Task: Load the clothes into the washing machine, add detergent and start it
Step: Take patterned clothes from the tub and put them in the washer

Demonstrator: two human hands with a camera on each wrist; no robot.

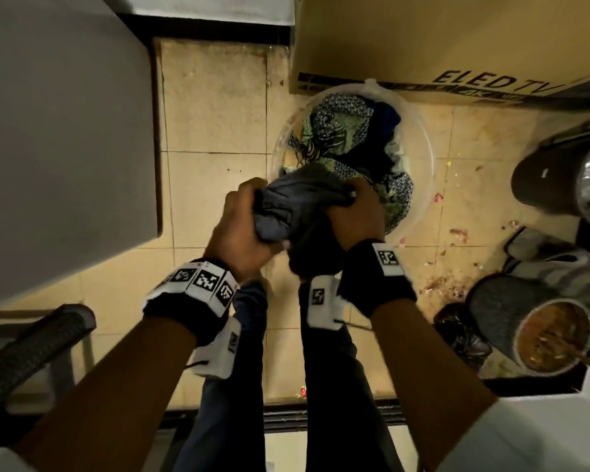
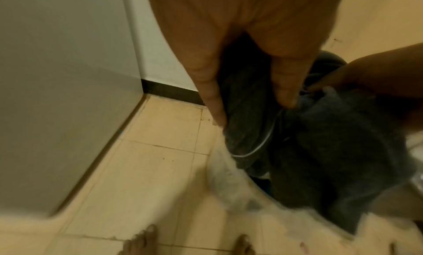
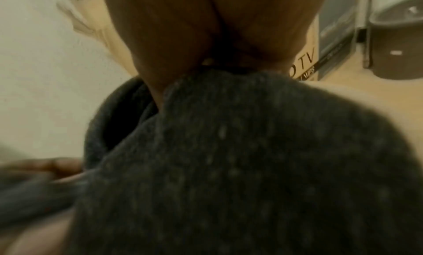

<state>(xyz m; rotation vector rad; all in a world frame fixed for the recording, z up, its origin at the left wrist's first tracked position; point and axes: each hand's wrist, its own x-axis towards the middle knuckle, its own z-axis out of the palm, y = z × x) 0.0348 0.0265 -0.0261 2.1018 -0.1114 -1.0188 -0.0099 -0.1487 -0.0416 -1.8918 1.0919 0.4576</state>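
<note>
Open tiled floor (image 1: 215,131) between grey appliance (image 1: 65,131) and, apparently, cardboard box (image 1: 423,39).

Head cam looks straight down at floor (image 1: 215,107). Wrist cams sit v. close, looking along fingers. All three share the grey cloth (image 1: 300,206) (image 2: 320,150) (image 3: 251,168).

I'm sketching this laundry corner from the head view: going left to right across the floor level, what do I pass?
Grey washing machine → left hand → dark grey garment → right hand → clear tub of clothes → dark bin at the right edge.
</note>
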